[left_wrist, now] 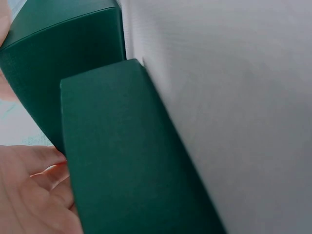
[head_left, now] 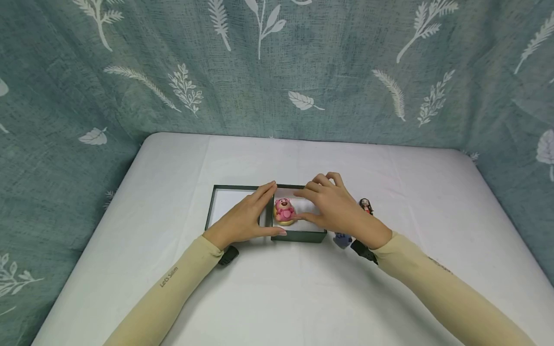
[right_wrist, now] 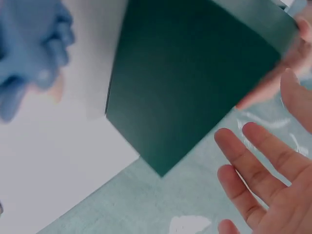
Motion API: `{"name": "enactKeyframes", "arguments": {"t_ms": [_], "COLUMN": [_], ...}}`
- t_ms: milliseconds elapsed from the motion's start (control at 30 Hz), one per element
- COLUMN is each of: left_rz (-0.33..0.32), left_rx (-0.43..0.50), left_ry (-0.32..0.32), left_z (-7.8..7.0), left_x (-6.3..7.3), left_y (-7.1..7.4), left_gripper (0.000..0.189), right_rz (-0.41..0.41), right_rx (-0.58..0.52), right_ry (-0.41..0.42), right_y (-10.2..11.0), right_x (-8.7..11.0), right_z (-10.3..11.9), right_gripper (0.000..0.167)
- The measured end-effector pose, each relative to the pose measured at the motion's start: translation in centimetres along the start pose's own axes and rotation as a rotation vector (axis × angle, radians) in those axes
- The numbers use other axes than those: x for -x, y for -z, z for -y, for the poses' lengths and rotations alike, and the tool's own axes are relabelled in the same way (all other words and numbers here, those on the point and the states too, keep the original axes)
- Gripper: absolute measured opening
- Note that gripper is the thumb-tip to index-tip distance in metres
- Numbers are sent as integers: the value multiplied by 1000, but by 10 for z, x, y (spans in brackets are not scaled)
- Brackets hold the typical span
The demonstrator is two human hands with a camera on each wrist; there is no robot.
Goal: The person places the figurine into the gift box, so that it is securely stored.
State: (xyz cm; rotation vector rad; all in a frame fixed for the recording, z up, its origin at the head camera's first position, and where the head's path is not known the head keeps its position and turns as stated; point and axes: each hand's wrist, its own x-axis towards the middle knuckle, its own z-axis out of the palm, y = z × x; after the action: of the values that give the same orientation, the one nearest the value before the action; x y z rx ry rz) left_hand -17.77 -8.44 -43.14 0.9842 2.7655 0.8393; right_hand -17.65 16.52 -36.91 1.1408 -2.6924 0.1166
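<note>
A pink bear figurine [head_left: 284, 211] with a yellow base sits at the left inside a dark green box [head_left: 298, 236] with a pale inside. My left hand [head_left: 242, 218] grips this box across its left end, thumb at the front and fingers at the back corner. Over the box's right part, my right hand [head_left: 331, 202] is spread with thumb and fingers apart. Its thumb tip is near the bear; the right wrist view shows those fingers [right_wrist: 258, 170] loosely extended, holding nothing.
A second shallow green-edged tray or lid [head_left: 210, 206] lies beside the box on the left. Right of the box are a blue figurine [head_left: 342, 240] and a dark-haired figurine [head_left: 365, 205], both partly hidden by my right arm. White cloth [head_left: 268, 298] covers the table; a patterned curtain [head_left: 277, 77] hangs behind.
</note>
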Motion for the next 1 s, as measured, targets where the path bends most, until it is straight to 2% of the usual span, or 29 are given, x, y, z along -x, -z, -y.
{"name": "enactKeyframes", "arguments": {"t_ms": [300,567,800,1000], "left_rz": [-5,-1,-2,-5], "left_rx": [20,19,31,21], "left_ry": [13,12,8,8], "left_z": [1,1,1,1], "left_x": [0,0,0,0], "left_y": [0,-1,-1,-2], "left_gripper": [113,114,115,115], "right_rz": [-82,-126,-90,-13], "right_rx": [-82,-99,-131,-180], "right_ry": [-61,-67,-87,-123], "right_y": [14,11,8,7], "right_x": [34,72,102,119], "right_z": [-17,-30,-43,-53], "right_gripper": [45,43,47,53]}}
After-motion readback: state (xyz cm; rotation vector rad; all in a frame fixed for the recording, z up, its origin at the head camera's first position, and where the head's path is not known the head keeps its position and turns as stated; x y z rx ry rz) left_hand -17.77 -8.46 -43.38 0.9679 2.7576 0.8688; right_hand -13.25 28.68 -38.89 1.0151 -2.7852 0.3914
